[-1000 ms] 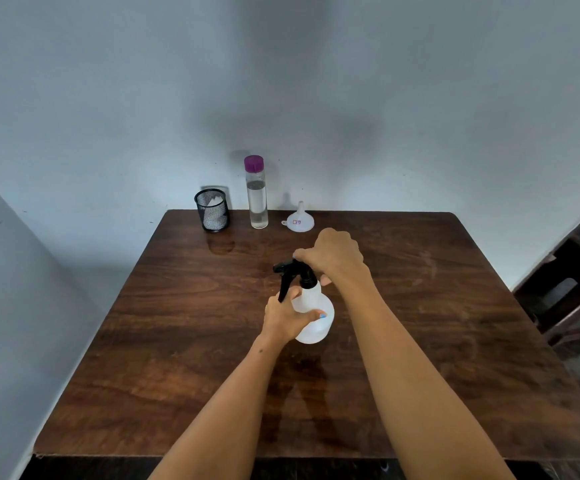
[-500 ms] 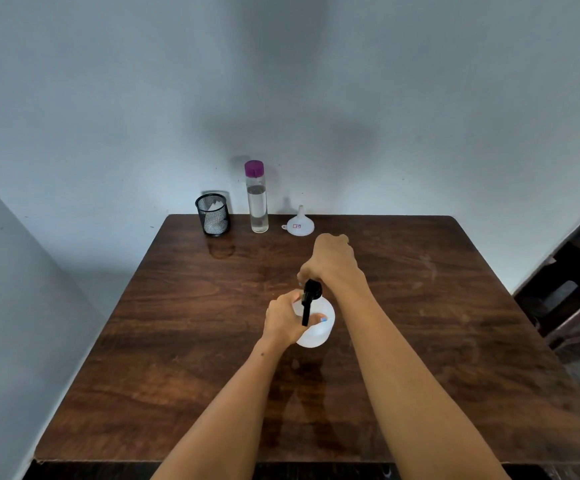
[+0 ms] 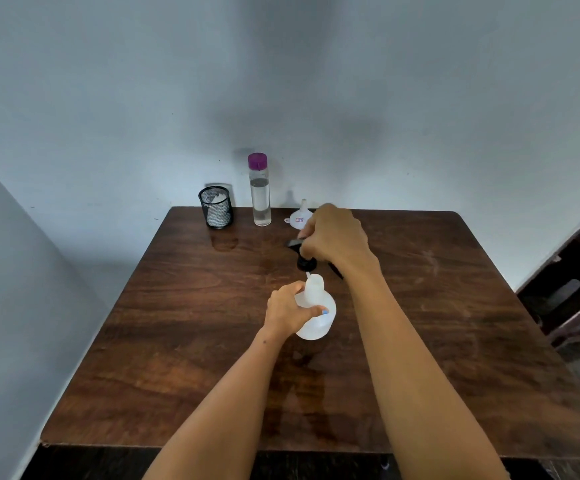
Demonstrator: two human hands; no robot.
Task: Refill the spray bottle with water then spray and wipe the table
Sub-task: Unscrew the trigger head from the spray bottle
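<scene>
A white spray bottle point(image 3: 319, 318) stands in the middle of the brown wooden table point(image 3: 184, 334), its neck uncovered. My left hand point(image 3: 287, 311) grips its body from the left. Just above the neck, my right hand point(image 3: 333, 237) holds the black spray head point(image 3: 305, 260), lifted off, with its thin tube still reaching down toward the opening. At the back edge stand a clear water bottle with a purple cap point(image 3: 259, 190) and a small white funnel point(image 3: 299, 216), partly behind my right hand.
A black mesh cup point(image 3: 215, 211) holding something white sits at the back left corner. Walls close in behind and on the left. A dark wooden chair point(image 3: 572, 299) stands off the table's right side.
My right hand turned the black spray head on the bottle, then lifted it off the neck and up toward the back. My left hand kept its hold on the bottle.
</scene>
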